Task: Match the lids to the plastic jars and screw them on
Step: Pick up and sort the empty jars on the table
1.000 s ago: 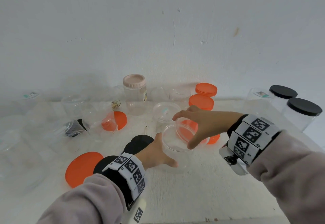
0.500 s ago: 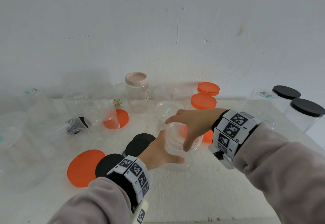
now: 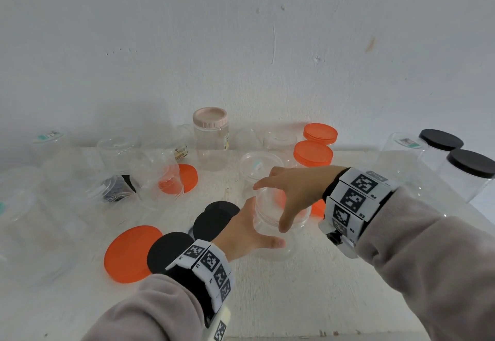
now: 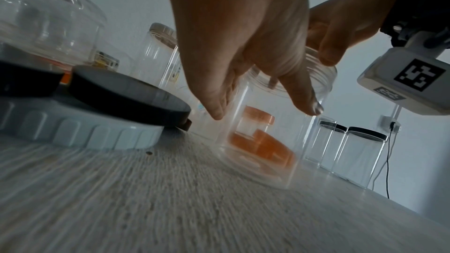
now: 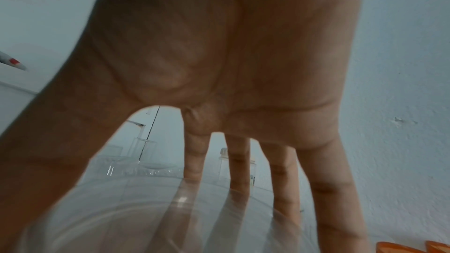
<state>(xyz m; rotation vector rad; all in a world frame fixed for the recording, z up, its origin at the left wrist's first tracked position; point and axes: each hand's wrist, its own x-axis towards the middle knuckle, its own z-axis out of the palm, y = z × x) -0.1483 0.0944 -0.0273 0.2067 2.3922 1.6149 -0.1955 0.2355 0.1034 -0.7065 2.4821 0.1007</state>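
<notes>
Progress is judged as partial: several jars are capped, most are not. Capped: two black-lidded jars (image 3: 455,158) at the table's (image 3: 294,300) far right, two orange-lidded jars (image 3: 313,153) at the back centre, one pink-lidded jar (image 3: 210,137) against the wall, and a jar with a clear lid (image 3: 261,165) just behind the hands.

Current jar (image 3: 278,223) is stood upright at table centre, mouth open. It is gripped low on its wall by the left hand (image 3: 241,233), thumb round the near side, fingers curled round the far side. A clear lid (image 3: 270,201) is held over or on the mouth by the right hand (image 3: 292,193), fingers spread and curled over the rim, thumb on the near edge. Whether the thread is engaged cannot be told: in the left wrist view the neck thread (image 4: 314,76) looks bare, and that view is blurred. Step in hand is judged as seating or starting the lid.

Left to do: uncapped clear jars (image 3: 120,158) are clustered at the left, some lying on their sides; another clear jar (image 3: 399,158) is seen beside the black-lidded pair. Loose lids on the table: a large orange lid (image 3: 128,253) near left, black lids (image 3: 214,220) next to it, a smaller orange lid (image 3: 188,177) behind a tipped jar, another orange lid (image 3: 318,206) under the right wrist.

Contents: all jars appear empty. Orange seen through the current jar is lids behind it, not inside. A tipped jar (image 3: 117,190) at the left shows something dark inside or behind it; which cannot be told.
</notes>
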